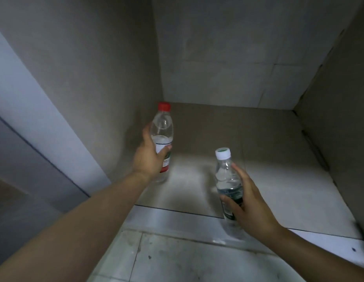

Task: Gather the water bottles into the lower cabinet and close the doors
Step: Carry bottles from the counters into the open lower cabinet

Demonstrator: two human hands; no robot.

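My left hand grips a clear red-capped bottle by its labelled middle, upright, inside the open lower cabinet near its left wall. The bottle is partly filled with water. My right hand holds a clear white-capped bottle around its lower half, upright, above the front of the cabinet floor. Whether either bottle touches the floor I cannot tell.
The cabinet's left wall, back wall and right wall enclose the space. An open door panel stands at the left. Tiled room floor lies in front of the cabinet's front edge.
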